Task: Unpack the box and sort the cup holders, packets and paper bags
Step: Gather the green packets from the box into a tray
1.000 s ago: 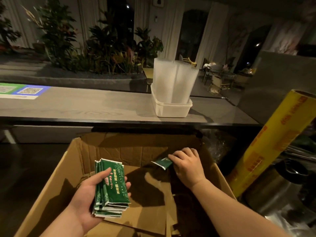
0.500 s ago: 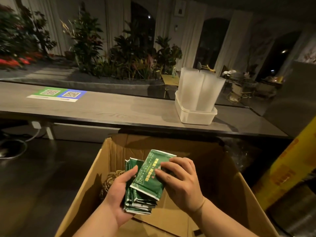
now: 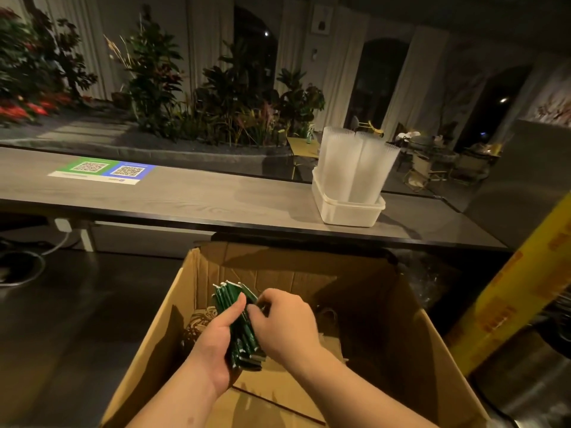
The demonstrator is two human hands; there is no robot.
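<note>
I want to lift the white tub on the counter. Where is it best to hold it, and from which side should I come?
Probably by the lipped rim of the white tub, on two opposite sides, coming in level from the sides. The tall clear stacks standing in it rise far above the rim and block the top.

Only two hands and two arms of the person can be seen. The left hand (image 3: 213, 344) and the right hand (image 3: 284, 322) are bare, and the skin looks smooth. The fingers are round at the tips. The thumb of the left hand has a short, neat nail. The left forearm (image 3: 176, 396) and the right forearm (image 3: 355, 387) are bare too, as far down as they can be seen. Both arms look soft and smooth. Dim, warm light falls on them.
</note>
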